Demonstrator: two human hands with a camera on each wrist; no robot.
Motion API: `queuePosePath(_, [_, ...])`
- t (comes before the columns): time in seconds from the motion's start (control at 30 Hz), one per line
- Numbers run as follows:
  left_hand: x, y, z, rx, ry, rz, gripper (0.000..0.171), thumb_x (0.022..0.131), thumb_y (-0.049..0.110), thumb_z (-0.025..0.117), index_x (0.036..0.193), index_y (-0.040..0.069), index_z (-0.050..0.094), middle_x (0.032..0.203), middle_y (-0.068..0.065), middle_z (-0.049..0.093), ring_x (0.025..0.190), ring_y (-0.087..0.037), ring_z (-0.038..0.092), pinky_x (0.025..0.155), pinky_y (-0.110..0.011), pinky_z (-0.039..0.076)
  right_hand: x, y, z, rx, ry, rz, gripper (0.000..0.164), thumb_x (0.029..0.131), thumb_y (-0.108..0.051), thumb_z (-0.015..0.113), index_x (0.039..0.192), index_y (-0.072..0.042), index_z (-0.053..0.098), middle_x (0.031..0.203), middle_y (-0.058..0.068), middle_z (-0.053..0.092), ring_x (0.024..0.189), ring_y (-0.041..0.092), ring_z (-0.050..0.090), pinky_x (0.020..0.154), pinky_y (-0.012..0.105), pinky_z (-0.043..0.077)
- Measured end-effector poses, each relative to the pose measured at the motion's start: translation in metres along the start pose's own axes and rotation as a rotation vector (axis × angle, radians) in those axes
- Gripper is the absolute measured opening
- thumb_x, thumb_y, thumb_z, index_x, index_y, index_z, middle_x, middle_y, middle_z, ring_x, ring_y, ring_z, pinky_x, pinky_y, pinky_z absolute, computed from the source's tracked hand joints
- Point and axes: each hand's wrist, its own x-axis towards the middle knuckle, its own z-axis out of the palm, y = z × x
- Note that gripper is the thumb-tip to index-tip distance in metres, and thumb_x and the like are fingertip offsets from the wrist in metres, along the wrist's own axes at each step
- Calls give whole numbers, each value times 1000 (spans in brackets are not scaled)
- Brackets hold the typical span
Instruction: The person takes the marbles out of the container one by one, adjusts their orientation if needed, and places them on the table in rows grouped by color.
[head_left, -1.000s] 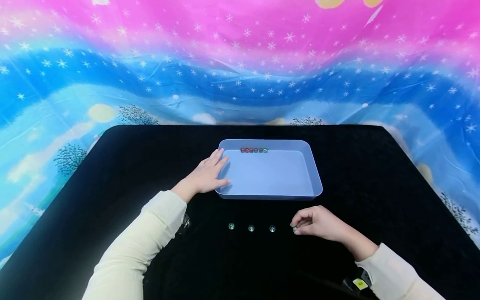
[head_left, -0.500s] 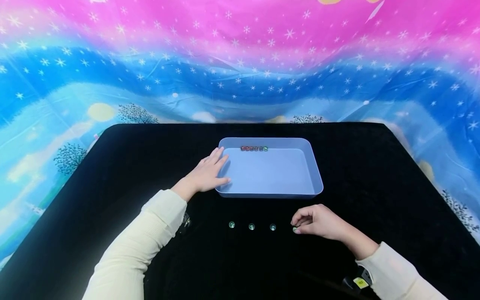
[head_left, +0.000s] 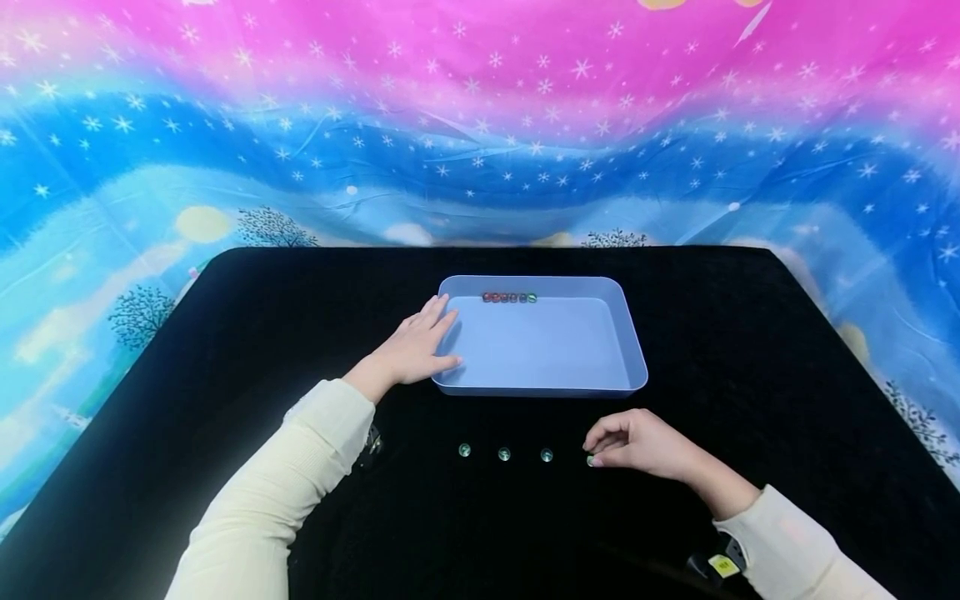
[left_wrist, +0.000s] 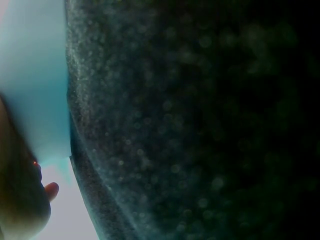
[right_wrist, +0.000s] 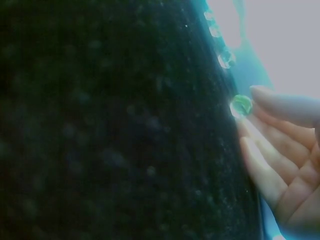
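Observation:
My right hand (head_left: 645, 443) pinches a clear green-swirled marble (right_wrist: 241, 106) between thumb and fingertips, low over the black cloth. To its left, three similar clear marbles (head_left: 504, 454) lie spaced out in a row in front of the tray. My left hand (head_left: 411, 346), fingers spread, rests on the left rim of the light blue tray (head_left: 540, 390). Inside that tray, against the back wall, runs a tight row of several marbles (head_left: 508, 297), red at the left and green at the right end. In the left wrist view, the hand is dark and only partly seen.
Black cloth (head_left: 750, 375) covers the table. Behind it hangs a patterned pink and blue curtain (head_left: 480, 150). A dark device with a yellow label (head_left: 723, 567) sits at the right wrist, and another dark device (head_left: 371, 446) is at the left wrist.

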Motion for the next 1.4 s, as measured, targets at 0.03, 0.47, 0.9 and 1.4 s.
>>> queuePosePath(0.03, [0,0,0,-1,2,1,75,84,50,43,139,8,14,144,-10,-4,129,-19,-10,101,-41,9,0,1,-1,12,-1,3,15,76,-10,64,87,1,63,84,9,64,75,10,60,64,25,48])
queuePosePath(0.47, [2,-1,3,0,4,6,75,84,50,43,139,9,13,144,-9,-5,128,-19,-11,101,-42,9,-2,-5,-8,0,42,-63,23,79,-14,62,94,4,63,89,12,64,77,9,60,65,26,48])
queuePosePath(0.9, [0,-1,2,2,14,4,75,84,49,44,139,8,15,144,-10,-4,129,-21,-10,101,-42,9,13,-25,-30,44,134,-58,28,80,-14,61,101,4,61,96,17,61,86,12,60,71,27,47])
queuePosePath(1.4, [0,-1,2,11,9,-1,75,84,50,43,139,9,14,144,-10,-4,129,-19,-10,101,-40,8,44,-47,-58,38,245,-59,35,78,-17,64,105,5,59,102,16,60,88,13,58,74,28,46])
